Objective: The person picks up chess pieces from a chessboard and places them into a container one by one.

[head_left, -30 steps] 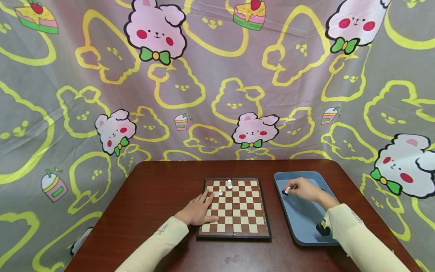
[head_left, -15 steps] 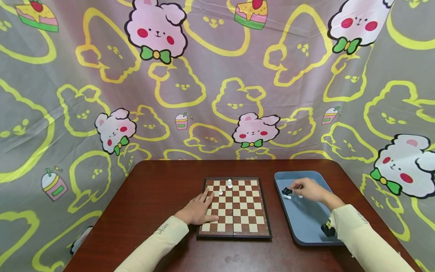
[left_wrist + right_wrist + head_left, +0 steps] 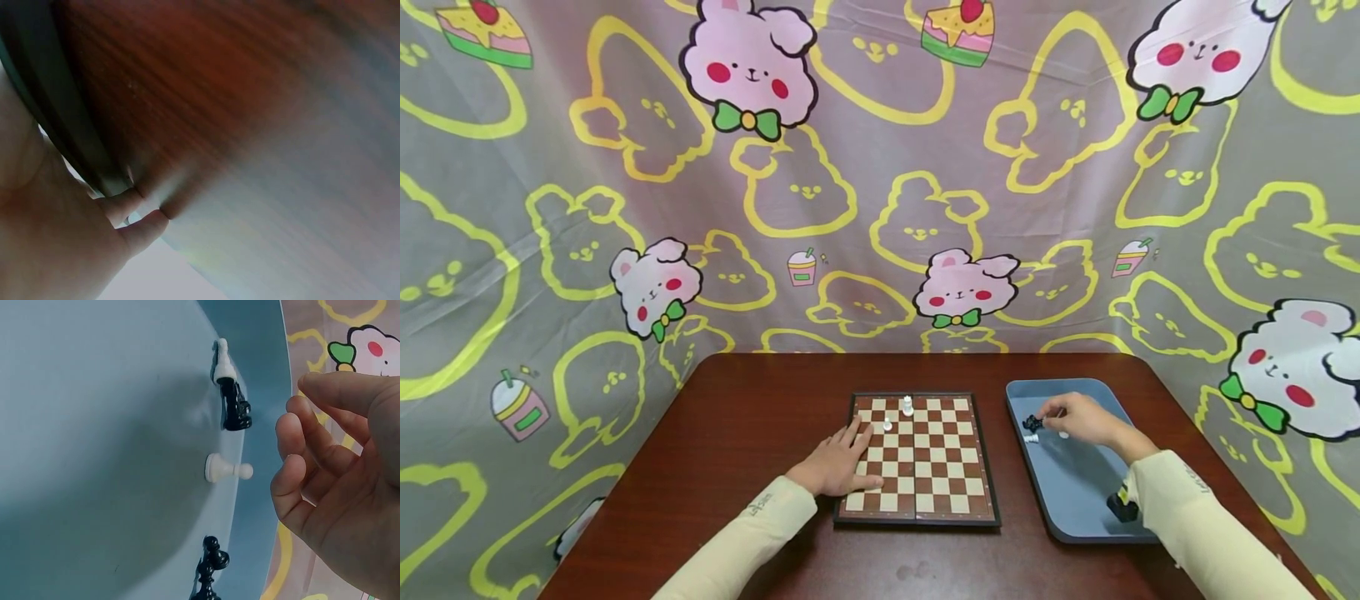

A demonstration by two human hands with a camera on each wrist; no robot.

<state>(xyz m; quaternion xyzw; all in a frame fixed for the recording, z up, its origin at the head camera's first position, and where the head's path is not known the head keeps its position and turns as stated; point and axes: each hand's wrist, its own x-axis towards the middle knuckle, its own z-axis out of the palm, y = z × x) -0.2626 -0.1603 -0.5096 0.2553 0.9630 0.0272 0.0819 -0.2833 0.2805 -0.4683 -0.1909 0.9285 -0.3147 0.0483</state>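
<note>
My left hand (image 3: 835, 464) rests with spread fingers over the left edge of the chessboard (image 3: 947, 518). A white pawn (image 3: 887, 424) and a taller white chess piece (image 3: 907, 406) stand upright near the board's far edge. Over the blue-grey tray (image 3: 1075, 492) my right hand (image 3: 1081, 417) hovers, its fingers loosely bent with nothing visible between them. In the right wrist view, a white pawn (image 3: 220, 469) lies on its side, apart from the fingertips (image 3: 290, 428). Another white chess piece (image 3: 224, 362) lies against black chess pieces (image 3: 234, 407); more black pieces (image 3: 208, 569) lie below.
A dark wooden table (image 3: 760, 400) carries the board and the tray side by side, with a strip of tabletop between them. A black object with a yellow mark (image 3: 1122, 505) is partly hidden by the right sleeve. Behind hangs a patterned cloth (image 3: 865, 208).
My right hand pinched a white chess piece one second ago. It has let go, and that hand has shifted slightly right; a white piece now lies beside the black ones. My left hand stays put.
</note>
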